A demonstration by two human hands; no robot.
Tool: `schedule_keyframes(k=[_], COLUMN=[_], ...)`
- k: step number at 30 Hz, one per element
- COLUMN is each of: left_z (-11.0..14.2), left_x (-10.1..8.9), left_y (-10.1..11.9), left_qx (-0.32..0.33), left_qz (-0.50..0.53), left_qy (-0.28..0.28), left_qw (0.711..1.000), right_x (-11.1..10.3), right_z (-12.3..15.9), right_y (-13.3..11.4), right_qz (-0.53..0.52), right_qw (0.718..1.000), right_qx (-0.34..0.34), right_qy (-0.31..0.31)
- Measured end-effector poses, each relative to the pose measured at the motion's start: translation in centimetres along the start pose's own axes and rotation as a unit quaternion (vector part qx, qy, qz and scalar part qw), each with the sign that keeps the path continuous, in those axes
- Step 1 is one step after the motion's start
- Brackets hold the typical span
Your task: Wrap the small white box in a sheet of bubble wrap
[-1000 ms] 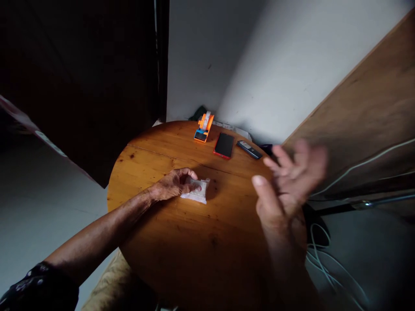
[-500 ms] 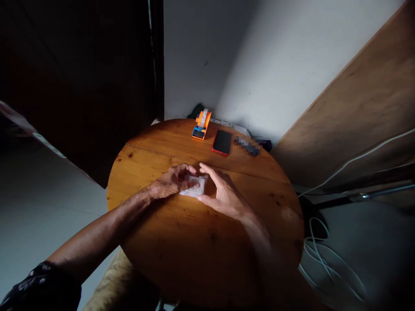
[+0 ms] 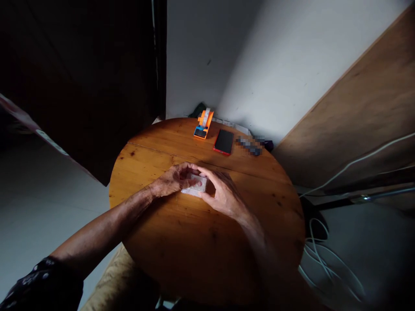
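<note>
By the white wall [image 3: 201,65], on a round wooden table [image 3: 188,246], the left hand [image 3: 170,180] pinches a pale wrapped packet [image 3: 193,191]; the right hand [image 3: 225,196] curves half-open around its end.

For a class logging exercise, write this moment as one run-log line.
left hand: holds white packet by left side | right hand: curved around packet's right end | surface: wooden table | beyond: orange tape dispenser, red-edged smartphone

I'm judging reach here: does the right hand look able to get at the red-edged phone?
Probably yes: the red-edged phone lies beyond the right hand, with no object visible between them, though that hand is at the white packet.
</note>
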State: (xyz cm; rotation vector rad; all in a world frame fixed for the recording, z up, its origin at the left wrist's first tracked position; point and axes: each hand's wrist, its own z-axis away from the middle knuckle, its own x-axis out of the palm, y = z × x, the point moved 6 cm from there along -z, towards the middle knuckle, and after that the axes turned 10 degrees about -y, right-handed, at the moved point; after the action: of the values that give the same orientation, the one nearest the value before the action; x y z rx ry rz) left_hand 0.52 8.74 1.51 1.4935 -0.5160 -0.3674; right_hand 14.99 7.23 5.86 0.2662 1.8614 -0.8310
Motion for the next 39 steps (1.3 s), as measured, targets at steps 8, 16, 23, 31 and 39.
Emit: schedule_keyframes(k=[8, 16, 23, 31, 39], left_z=[0.0, 0.0, -0.2, -0.2, -0.1], left_x=[0.1, -0.7, -3.1, -3.3, -2.9], left_y=[-0.1, -0.4, -0.9, -1.5, -1.5], left_qx=[0.008, 0.035, 0.081, 0.061, 0.057], left_qz=[0.009, 0.155, 0.094, 0.095, 0.080], left_qy=[-0.005, 0.016, 0.104, 0.130, 0.112], left_qw=[1.000, 0.987, 0.987, 0.985, 0.989], right_x=[-0.2, -0.4, -1.7, -2.0, -1.7], right_z=[0.1, 0.2, 0.6, 0.6, 0.6], right_y=[0.1, 0.0, 0.3, 0.7, 0.8], right_qz=[0.001, 0.003, -0.036, -0.069, -0.070], right_qw=[1.000, 1.000, 0.998, 0.996, 0.996], right_qx=[0.004, 0.001, 0.008, -0.007, -0.008], right_qy=[0.023, 0.020, 0.050, 0.064, 0.057])
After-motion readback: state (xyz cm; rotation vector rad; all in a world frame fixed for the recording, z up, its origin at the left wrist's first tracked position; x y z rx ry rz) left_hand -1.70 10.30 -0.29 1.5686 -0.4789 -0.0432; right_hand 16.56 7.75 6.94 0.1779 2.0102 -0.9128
